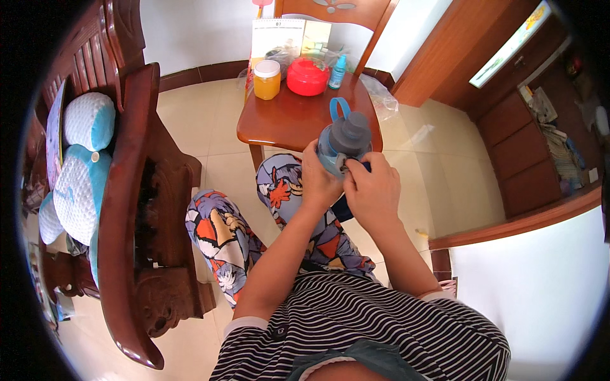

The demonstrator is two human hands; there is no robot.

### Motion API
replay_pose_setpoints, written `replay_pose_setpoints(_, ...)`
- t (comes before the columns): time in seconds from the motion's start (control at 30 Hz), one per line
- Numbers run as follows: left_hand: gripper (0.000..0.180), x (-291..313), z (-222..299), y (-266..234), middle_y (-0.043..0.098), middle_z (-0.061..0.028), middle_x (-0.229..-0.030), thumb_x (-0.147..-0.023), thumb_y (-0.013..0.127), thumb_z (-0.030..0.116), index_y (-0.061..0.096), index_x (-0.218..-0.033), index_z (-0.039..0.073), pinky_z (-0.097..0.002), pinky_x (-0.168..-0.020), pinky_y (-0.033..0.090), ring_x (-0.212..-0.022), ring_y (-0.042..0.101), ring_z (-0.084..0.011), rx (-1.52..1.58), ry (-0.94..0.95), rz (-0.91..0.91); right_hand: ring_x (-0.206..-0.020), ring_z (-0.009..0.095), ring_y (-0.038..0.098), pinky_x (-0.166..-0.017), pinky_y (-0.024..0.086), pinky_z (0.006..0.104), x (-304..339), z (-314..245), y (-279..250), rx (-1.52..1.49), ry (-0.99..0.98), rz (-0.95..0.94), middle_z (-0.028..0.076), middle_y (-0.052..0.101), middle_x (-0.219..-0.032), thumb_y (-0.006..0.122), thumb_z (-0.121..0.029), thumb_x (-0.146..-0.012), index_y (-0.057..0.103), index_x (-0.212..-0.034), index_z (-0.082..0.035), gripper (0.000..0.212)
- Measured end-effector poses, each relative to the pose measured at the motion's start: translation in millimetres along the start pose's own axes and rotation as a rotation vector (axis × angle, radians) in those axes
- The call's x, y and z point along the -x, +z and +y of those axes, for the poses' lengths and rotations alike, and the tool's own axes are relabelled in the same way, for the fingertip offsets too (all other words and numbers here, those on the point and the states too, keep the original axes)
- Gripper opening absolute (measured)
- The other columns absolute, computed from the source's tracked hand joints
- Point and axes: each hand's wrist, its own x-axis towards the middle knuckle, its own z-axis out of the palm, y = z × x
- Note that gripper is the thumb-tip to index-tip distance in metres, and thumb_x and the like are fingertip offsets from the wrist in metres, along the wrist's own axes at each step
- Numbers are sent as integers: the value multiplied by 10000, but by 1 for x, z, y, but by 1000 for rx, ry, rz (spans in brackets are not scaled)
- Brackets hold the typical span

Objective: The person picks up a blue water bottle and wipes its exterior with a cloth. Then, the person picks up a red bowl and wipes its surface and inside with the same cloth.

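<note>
A water bottle with a grey lid, a translucent bluish body and a blue strap loop is held up over my lap, tilted away from me. My left hand wraps round its body from the left side. At the front of the bottle, just below the lid, my right hand is closed, thumb and fingers pinching a small grey clasp-like part. The fingers partly cover that part, so its exact shape is hard to make out. Most of the bottle's lower body is hidden behind both hands.
A wooden chair stands in front of me. On it are a yellow jar with a white lid, a red round container, a blue spray bottle and a desk calendar. A carved wooden bench with a plush toy is at left.
</note>
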Motion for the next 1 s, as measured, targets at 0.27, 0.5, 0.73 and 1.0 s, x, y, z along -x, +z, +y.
replay_pose_setpoints(0.27, 587, 11, -47, 23, 539, -163, -1241, -879, 658, 125, 376, -1382, 11, -370, -976, 455, -1148, 570, -280, 211, 24, -139, -784, 248, 608, -695, 421, 407, -4, -34, 22, 175, -27, -150, 67, 551, -875, 734, -207, -750, 716, -954, -105, 228)
replay_pose_setpoints(0.5, 648, 4, -42, 19, 531, -153, -1248, -838, 709, 153, 376, -1377, 16, -382, -992, 442, -1183, 540, -292, 249, -8, -91, -783, 247, 608, -685, 412, 399, -3, -25, 20, 86, -35, -137, 58, 554, -857, 716, -184, -758, 728, -971, -107, 227)
replay_pose_setpoints(0.73, 852, 4, -11, 4, 458, -240, -1326, -705, 811, 204, 347, -1380, -28, -465, -1056, 370, -1250, 442, -424, 66, -6, -28, -766, 244, 591, -666, 423, 391, 17, -7, 3, -112, -61, -29, 61, 563, -867, 705, -133, -769, 746, -1022, -111, 257)
replay_pose_setpoints(1.0, 737, 6, -22, 12, 421, -254, -1358, -823, 729, 235, 337, -1381, -44, -471, -1067, 363, -1271, 423, -427, 6, 73, -124, -720, 269, 618, -636, 470, 392, -17, -28, 5, 111, -7, -132, 79, 564, -851, 723, -186, -790, 724, -1040, -72, 275)
